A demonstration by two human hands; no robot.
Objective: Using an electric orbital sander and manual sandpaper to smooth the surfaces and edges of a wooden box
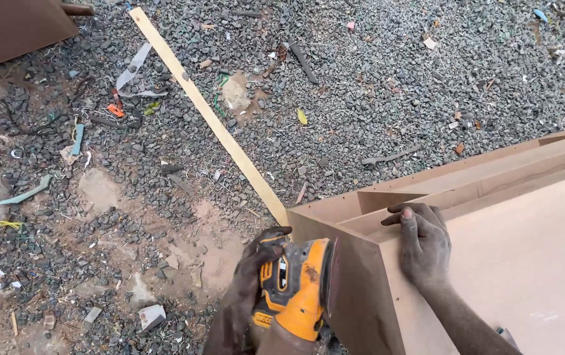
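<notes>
Left hand (249,289): clenched around orange sander (299,289) | Sander: pad pressed sideways against fibreboard cabinet (361,296) end panel, long axis running toward the viewer | Right hand (424,243): flat, released, resting on cabinet top

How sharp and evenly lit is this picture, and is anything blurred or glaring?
Head view: soft, even daylight, no harsh shadows or glare; the gravel ground and the long wooden strip look crisp; the left hand on the orange sander is slightly soft; the right hand rests sharp on the brown board box.
</notes>
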